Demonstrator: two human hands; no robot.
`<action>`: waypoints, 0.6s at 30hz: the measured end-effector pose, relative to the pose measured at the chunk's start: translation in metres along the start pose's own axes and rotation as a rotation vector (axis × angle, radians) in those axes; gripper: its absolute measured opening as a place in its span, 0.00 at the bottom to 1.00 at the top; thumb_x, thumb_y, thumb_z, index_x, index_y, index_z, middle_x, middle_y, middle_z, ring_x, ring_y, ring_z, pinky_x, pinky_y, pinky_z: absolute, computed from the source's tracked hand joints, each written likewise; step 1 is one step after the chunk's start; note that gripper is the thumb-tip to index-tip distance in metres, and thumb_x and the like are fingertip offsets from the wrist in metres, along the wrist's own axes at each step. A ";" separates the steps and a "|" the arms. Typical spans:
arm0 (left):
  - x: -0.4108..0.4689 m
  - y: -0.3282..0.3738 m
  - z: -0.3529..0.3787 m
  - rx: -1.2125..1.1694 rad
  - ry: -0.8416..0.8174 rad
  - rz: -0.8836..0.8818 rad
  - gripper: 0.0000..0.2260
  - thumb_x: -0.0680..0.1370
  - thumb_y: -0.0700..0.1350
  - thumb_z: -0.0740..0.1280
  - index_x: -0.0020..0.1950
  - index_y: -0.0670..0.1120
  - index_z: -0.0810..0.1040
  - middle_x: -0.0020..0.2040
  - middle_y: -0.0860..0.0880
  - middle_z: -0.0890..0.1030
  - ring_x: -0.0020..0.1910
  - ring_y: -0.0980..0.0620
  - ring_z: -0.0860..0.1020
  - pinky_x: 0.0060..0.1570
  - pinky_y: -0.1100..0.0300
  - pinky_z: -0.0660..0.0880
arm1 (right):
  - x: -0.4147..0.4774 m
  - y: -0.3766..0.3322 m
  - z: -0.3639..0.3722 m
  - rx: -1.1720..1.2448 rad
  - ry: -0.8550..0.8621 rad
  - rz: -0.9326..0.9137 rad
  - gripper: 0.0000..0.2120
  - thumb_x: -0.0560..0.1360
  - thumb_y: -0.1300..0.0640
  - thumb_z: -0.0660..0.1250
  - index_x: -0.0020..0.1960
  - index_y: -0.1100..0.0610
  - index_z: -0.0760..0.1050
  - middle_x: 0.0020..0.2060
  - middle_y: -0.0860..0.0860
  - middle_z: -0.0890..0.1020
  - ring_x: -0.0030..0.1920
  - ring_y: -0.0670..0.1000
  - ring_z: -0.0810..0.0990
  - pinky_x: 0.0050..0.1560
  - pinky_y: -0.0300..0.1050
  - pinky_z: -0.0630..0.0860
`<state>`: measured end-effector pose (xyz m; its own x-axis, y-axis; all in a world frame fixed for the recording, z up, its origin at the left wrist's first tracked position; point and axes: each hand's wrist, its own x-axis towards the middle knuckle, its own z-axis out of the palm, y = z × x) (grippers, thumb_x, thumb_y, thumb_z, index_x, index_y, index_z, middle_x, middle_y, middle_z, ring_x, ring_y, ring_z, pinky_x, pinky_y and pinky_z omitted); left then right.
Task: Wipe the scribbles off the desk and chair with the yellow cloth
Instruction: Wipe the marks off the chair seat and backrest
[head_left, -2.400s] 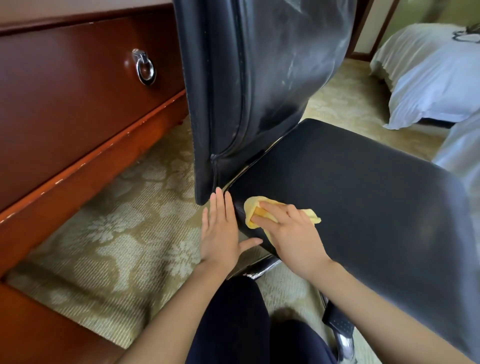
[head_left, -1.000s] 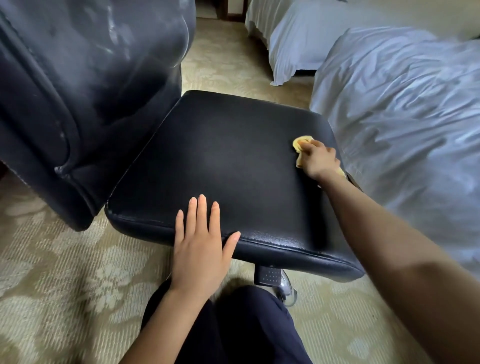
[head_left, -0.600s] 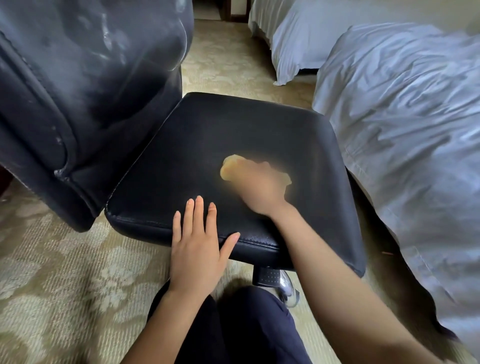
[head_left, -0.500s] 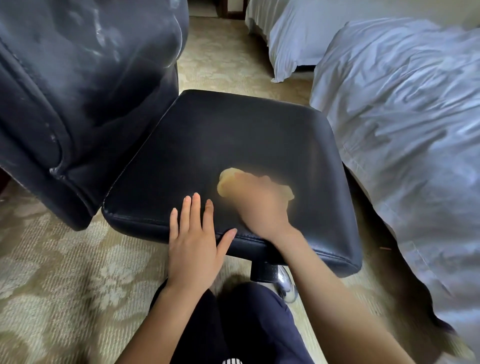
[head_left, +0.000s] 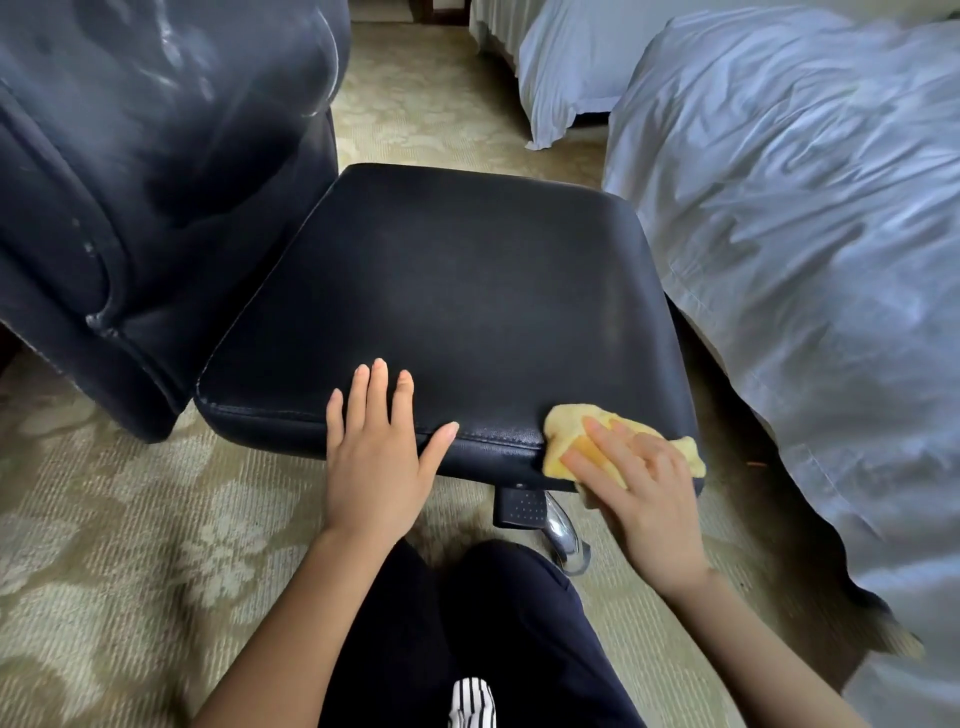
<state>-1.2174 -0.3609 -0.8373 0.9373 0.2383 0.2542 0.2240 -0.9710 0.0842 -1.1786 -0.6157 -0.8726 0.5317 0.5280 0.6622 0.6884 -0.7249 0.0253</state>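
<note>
Wiping the chair (head_left: 467, 291) seat, we press the cloth (head_left: 563, 439) under our right hand (head_left: 641, 488), fingers spread flat, at the seat's lower-right edge. Our left hand (head_left: 376, 447), fingers straight, steadies the front edge mid-frame. Firm, overlapping strokes should work best.

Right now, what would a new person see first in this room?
The yellow cloth pops first, bright on the near right corner of the black seat, with the right hand pressing flat on it. Next, the left hand rests flat on the seat's near edge. Rumpled white bedding fills the right side.
</note>
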 end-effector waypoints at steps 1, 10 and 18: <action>0.000 0.001 0.000 -0.001 -0.001 -0.001 0.35 0.79 0.63 0.44 0.68 0.38 0.72 0.69 0.37 0.70 0.71 0.39 0.66 0.69 0.42 0.61 | -0.007 0.009 -0.001 0.009 0.013 0.045 0.18 0.74 0.59 0.63 0.63 0.48 0.70 0.66 0.51 0.69 0.53 0.58 0.71 0.52 0.50 0.66; -0.001 0.004 -0.002 0.010 -0.027 0.000 0.35 0.78 0.63 0.45 0.69 0.38 0.71 0.70 0.37 0.69 0.72 0.39 0.65 0.70 0.42 0.59 | -0.017 -0.001 0.007 0.113 0.132 0.367 0.14 0.83 0.52 0.51 0.63 0.49 0.70 0.64 0.50 0.71 0.57 0.61 0.72 0.56 0.53 0.65; -0.001 0.002 0.002 0.077 0.008 0.016 0.32 0.79 0.61 0.46 0.68 0.38 0.72 0.68 0.37 0.72 0.69 0.38 0.69 0.67 0.42 0.63 | 0.021 -0.005 -0.006 0.081 -0.054 0.011 0.16 0.76 0.58 0.60 0.62 0.49 0.72 0.63 0.52 0.77 0.61 0.58 0.71 0.55 0.52 0.65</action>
<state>-1.2174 -0.3636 -0.8390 0.9389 0.2227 0.2625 0.2292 -0.9734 0.0063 -1.1740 -0.6044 -0.8544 0.5639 0.5444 0.6210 0.7187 -0.6939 -0.0442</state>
